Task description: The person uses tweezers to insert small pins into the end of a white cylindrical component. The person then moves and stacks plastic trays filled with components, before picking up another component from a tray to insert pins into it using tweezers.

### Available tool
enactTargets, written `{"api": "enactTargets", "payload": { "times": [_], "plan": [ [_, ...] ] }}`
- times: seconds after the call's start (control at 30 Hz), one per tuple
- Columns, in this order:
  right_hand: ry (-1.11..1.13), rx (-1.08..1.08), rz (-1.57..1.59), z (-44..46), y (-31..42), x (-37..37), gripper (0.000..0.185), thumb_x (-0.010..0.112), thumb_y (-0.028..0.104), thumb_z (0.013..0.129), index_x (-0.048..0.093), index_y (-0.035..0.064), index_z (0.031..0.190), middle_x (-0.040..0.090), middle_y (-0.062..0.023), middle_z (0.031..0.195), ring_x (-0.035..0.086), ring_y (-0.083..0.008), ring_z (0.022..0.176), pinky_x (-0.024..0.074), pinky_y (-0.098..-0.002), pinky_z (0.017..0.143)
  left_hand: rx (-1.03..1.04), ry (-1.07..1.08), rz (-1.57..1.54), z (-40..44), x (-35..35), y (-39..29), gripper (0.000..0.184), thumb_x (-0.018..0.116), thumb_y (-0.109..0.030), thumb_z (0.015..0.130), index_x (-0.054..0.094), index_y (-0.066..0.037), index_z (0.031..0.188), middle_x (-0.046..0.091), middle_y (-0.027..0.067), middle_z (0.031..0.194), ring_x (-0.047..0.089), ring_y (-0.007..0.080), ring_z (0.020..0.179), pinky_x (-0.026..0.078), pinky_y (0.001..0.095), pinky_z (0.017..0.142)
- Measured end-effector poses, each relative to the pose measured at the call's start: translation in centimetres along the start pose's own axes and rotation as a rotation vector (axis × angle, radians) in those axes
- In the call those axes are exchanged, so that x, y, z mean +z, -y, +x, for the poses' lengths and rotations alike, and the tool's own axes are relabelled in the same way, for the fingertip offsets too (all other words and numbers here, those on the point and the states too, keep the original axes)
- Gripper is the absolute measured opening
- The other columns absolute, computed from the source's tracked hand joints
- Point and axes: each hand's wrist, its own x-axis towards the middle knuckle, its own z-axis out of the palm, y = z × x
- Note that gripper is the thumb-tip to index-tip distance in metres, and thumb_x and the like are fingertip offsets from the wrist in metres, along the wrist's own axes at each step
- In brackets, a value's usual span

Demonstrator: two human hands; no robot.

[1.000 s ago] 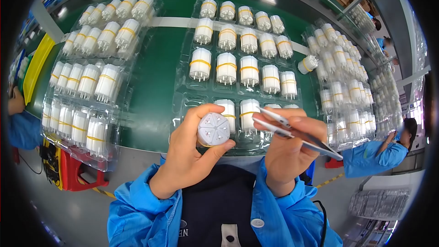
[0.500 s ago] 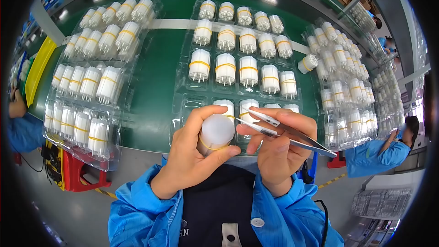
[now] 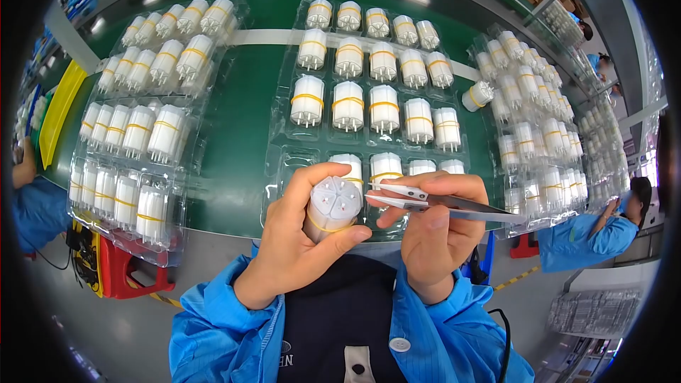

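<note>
A white cylindrical bundle of wedge-shaped pieces (image 3: 335,202), bound with a yellow rubber band, is gripped in my left hand (image 3: 287,241). Its end faces up at me, showing segments with small metal-looking points. In my right hand (image 3: 443,230) is a pair of tweezers (image 3: 454,206) with white tips and flat metal arms. The tips point left, slightly apart, close to the bundle's right side; I see nothing between them. Just beyond both hands lies a clear plastic tray (image 3: 280,135) with rows of similar banded white bundles (image 3: 348,106), pins toward me.
More filled clear trays stand left (image 3: 195,110) and right (image 3: 500,163) on the green table (image 3: 237,120). One loose bundle (image 3: 477,96) lies by the right tray. A red stool (image 3: 131,269) is below at left. People in blue work at both sides.
The bundle's upward end looked smooth and round before; now segments and metal points show. The tweezers have tilted flatter, with their tips slightly lower. My left hand has barely moved.
</note>
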Motion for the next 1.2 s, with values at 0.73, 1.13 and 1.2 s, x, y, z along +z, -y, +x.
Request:
{"api": "enactTargets", "payload": {
  "times": [0.73,1.13,1.2],
  "plan": [
    [0.120,0.133,-0.067,0.2,1.5,-0.7,0.014,0.057,-0.002,0.096,0.050,-0.0075,0.106,0.066,-0.0246,0.103,0.069,-0.0266,0.099,0.0558,-0.0349,0.087,0.144,-0.037,0.195,0.2,-0.1,-0.1,0.058,0.082,-0.001,0.073,0.057,-0.002,0.126,0.063,0.0136,0.110,0.064,0.0218,0.098,0.051,0.0310,0.083],
    [0.115,0.148,-0.178,0.2,1.5,-0.5,0.012,0.062,-0.004,0.092,0.056,-0.0070,0.102,0.070,-0.0218,0.099,0.069,-0.0220,0.093,0.0547,-0.0289,0.079,0.259,-0.035,0.314,0.5,-0.4,-0.1,0.057,0.080,0.001,0.070,0.059,-0.003,0.123,0.064,0.0148,0.103,0.062,0.0282,0.088,0.049,0.0348,0.077],
    [0.125,0.151,-0.211,0.2,1.5,-0.6,0.012,0.063,-0.004,0.091,0.057,-0.0068,0.102,0.070,-0.0208,0.099,0.069,-0.0211,0.091,0.0548,-0.0286,0.077,0.265,-0.038,0.317,0.6,-0.4,-0.2,0.057,0.079,0.001,0.069,0.059,-0.003,0.122,0.064,0.0147,0.101,0.061,0.0292,0.087,0.049,0.0356,0.077]
  ]
}}
